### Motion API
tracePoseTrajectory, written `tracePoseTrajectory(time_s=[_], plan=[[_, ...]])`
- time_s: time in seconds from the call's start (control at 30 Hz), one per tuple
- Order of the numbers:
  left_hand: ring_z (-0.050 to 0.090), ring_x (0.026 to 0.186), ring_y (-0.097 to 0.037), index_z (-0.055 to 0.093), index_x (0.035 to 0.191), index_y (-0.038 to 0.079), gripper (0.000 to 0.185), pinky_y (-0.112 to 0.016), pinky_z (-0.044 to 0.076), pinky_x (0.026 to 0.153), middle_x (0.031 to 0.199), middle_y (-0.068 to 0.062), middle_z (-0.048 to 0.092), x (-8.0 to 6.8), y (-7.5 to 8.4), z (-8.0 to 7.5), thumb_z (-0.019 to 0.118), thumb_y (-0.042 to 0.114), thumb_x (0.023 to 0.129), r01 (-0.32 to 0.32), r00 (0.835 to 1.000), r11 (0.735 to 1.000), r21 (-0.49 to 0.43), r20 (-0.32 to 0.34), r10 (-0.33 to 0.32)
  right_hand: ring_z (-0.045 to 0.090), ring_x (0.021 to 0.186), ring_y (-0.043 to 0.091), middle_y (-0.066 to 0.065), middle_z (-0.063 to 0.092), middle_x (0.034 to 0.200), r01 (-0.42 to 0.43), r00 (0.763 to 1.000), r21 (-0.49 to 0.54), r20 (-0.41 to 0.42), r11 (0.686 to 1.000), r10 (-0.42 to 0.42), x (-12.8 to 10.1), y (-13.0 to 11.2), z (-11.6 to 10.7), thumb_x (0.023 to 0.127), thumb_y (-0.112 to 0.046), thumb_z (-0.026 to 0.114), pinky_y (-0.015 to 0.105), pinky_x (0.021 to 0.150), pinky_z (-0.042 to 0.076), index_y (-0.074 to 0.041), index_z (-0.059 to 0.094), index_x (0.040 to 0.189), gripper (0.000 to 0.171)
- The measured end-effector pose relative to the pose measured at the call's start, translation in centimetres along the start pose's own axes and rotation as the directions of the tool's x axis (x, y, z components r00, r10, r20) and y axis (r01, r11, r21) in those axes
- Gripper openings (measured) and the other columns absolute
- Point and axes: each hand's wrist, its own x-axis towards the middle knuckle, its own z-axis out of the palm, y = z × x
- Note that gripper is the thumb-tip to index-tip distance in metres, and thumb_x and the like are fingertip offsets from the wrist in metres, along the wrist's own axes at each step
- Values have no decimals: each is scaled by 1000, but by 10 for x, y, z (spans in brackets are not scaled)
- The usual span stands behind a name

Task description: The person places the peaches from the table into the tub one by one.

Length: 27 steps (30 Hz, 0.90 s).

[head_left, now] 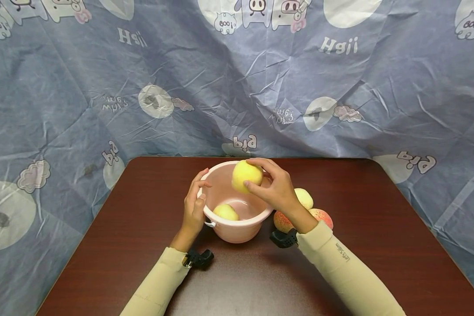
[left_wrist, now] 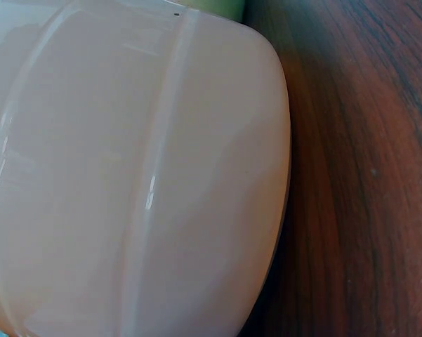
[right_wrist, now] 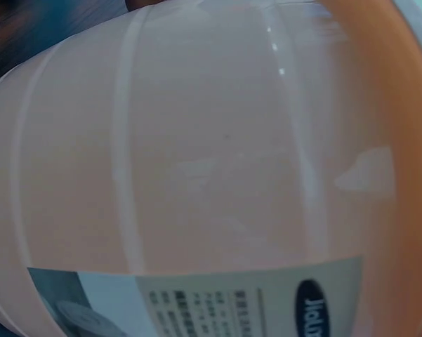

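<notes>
A round, pale yellow fruit (head_left: 246, 175) sits in the grip of the right hand (head_left: 275, 189), thumb below and fingers curled over its top and far side, directly above the open mouth of a small pink plastic bucket (head_left: 237, 235). It hangs over the far half of the opening, level with the rim, so the bucket's hollow lies straight beneath it. Being near enough a ball, the fruit has no long axis to speak of.

A second pale yellow fruit (head_left: 225, 212) already lies on the bucket's floor, toward the near-left side. The left hand (head_left: 194, 206) clasps the left rim, fingers curled over the edge, with a white handle lug just below it. Of the two, the right hand alone touches the raised fruit; the left is closer to the one inside.

Just right of the bucket, partly behind the right wrist, another pale yellow fruit (head_left: 305, 197) and two reddish-orange peach-like fruits (head_left: 322, 216) rest on the dark brown wooden table (head_left: 379, 228). A creased blue cloth printed with cartoon pigs (head_left: 63, 87) hangs behind.

The left wrist view gives only the bucket's smooth outer wall (left_wrist: 126, 182) against the table grain (left_wrist: 365, 175). The right wrist view adds a printed label (right_wrist: 253, 302) low on the wall, unseen from the head camera. Neither shows a hand.
</notes>
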Motion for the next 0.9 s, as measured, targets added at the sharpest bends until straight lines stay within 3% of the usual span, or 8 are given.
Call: tracePoseTrajectory(time_s=[0.17,0.3,0.53,0.77,0.9], plan=[[41,133,-29,54,103,-6,38,-38,30,108,144,-10,46,-1,-3,0,38,24,85,0,1000,1000,4,3,0,58,108,24,13,62,121,14,1000,-14,-9,1000,-14,-1,16,5,73,-4,79,42,83,51,-3,64,120,49],[41,133,-30,55,103,-5,37,-37,30,108,143,-13,46,-1,-4,0,39,22,85,-6,1000,1000,-1,1,6,57,109,17,3,62,123,21,1000,-27,-8,999,-21,-1,38,9,73,-11,81,35,84,51,-11,65,122,51],[41,133,-31,54,103,-7,36,-36,30,107,143,-14,46,-1,-3,0,38,20,84,-4,1000,1000,-2,-4,4,55,115,11,-5,61,125,73,997,-96,-3,993,-73,-2,46,11,74,-20,80,31,90,47,-17,65,122,51],[39,129,-48,51,100,-14,32,-34,31,107,139,-25,45,8,38,1,36,7,80,28,1000,1000,-12,2,-28,54,117,10,-3,60,125,115,993,-167,17,979,-114,-4,47,13,74,-22,78,32,94,46,-15,65,121,49],[39,129,-49,51,99,-14,32,-34,31,107,139,-26,45,8,40,2,35,6,79,30,1000,999,-10,6,-30,54,117,13,0,60,125,141,990,-200,31,970,-138,-4,48,13,73,-22,78,34,93,47,-14,65,120,50]])
